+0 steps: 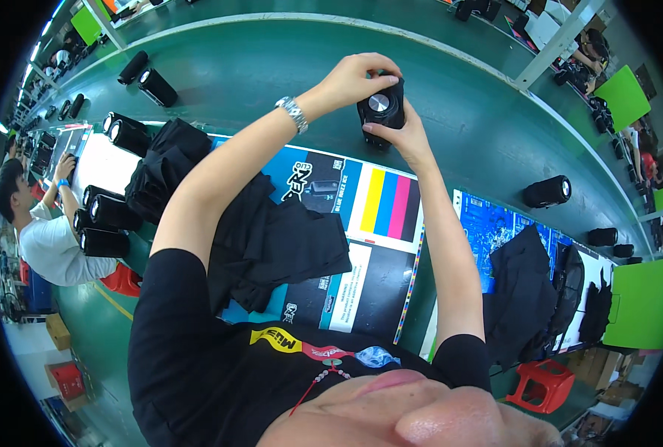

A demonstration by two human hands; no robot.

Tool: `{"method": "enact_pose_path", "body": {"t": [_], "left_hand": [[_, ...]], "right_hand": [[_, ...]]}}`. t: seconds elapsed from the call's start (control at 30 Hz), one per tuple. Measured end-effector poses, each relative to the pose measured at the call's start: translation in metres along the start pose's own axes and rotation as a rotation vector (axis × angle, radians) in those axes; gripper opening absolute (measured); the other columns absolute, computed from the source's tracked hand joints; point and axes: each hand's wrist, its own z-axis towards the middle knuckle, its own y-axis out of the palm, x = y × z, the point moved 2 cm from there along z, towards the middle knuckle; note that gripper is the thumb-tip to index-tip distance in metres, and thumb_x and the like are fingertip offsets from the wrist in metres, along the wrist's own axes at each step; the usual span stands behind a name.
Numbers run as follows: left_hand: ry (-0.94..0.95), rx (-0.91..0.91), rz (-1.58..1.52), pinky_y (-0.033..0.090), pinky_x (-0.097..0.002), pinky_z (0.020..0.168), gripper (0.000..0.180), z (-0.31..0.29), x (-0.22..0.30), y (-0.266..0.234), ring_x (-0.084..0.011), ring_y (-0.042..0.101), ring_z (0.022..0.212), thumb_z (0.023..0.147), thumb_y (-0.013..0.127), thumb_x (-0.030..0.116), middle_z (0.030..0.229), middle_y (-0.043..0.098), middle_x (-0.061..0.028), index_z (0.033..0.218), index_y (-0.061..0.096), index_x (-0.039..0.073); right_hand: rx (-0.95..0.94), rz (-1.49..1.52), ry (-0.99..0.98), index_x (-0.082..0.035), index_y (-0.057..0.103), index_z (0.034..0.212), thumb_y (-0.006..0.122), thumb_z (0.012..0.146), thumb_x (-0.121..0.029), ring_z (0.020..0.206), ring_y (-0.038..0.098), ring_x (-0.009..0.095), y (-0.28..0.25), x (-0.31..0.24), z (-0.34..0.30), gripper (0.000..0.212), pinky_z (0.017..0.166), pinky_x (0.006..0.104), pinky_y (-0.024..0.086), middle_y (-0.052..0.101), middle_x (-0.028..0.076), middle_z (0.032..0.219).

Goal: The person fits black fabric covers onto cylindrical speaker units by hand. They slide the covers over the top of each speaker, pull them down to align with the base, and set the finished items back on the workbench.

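Observation:
Both arms stretch out over the green work surface to a black cylindrical speaker (386, 119) with a round silver disc on the end turned toward me. My left hand (362, 77) has its fingers closed over the speaker's top, near the far side. Around its right side wraps my right hand (403, 136), the thumb lying across the lower front. Part of the speaker is hidden behind the fingers. Below my left forearm lies a heap of black cloth pieces (286, 249), spread on a colourful printed sheet (346, 175).
Several black speakers (111, 212) stand at left, beside a co-worker (55, 231) in a white shirt. Two more speakers (157, 87) lie at the far left, another (547, 191) at right. Black cloth (523, 294) covers a blue sheet at right. A white metal rail (309, 18) runs behind.

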Motion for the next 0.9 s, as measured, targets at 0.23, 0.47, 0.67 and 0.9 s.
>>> {"method": "enact_pose_path", "body": {"t": [0.23, 0.47, 0.67, 0.9], "left_hand": [[-0.307, -0.258, 0.094, 0.046, -0.0279, 0.060, 0.031, 0.028, -0.021, 0.012, -0.0133, 0.053, 0.063, 0.082, 0.070, 0.031, 0.073, 0.064, -0.0094, 0.085, 0.069, 0.000], [0.167, -0.033, 0.169, 0.036, -0.0278, 0.053, 0.029, 0.032, 0.033, 0.013, -0.0122, 0.043, 0.058, 0.084, 0.068, 0.020, 0.066, 0.048, -0.0034, 0.072, 0.056, -0.003], [0.078, 0.004, 0.089, 0.039, -0.0243, 0.057, 0.020, 0.006, 0.035, 0.019, -0.0081, 0.046, 0.065, 0.082, 0.071, 0.018, 0.081, 0.056, -0.0006, 0.077, 0.063, 0.000], [-0.341, 0.346, -0.696, 0.043, -0.0263, 0.081, 0.052, 0.018, 0.005, 0.036, -0.0127, 0.055, 0.094, 0.095, 0.046, 0.048, 0.107, 0.063, -0.0068, 0.108, 0.061, 0.000]], "right_hand": [[0.166, -0.030, 0.065, 0.001, 0.054, 0.112, 0.083, 0.066, -0.030, 0.088, 0.062, 0.016, -0.015, 0.014, -0.006, 0.063, 0.075, 0.0257, 0.050, 0.063, 0.011, 0.100], [0.166, 0.291, 0.108, 0.005, 0.051, 0.115, 0.079, 0.073, -0.024, 0.085, 0.063, 0.015, -0.037, 0.021, 0.002, 0.059, 0.075, 0.0244, 0.049, 0.064, 0.010, 0.096], [0.089, 0.150, 0.097, 0.005, 0.045, 0.124, 0.073, 0.080, -0.030, 0.105, 0.056, 0.017, -0.046, 0.028, -0.005, 0.063, 0.090, 0.0285, 0.043, 0.059, 0.015, 0.113], [0.345, 0.436, 0.121, 0.005, 0.044, 0.129, 0.031, 0.085, -0.075, 0.134, 0.032, 0.027, -0.088, 0.030, 0.006, 0.092, 0.109, 0.0458, 0.020, 0.046, 0.019, 0.135]]}}
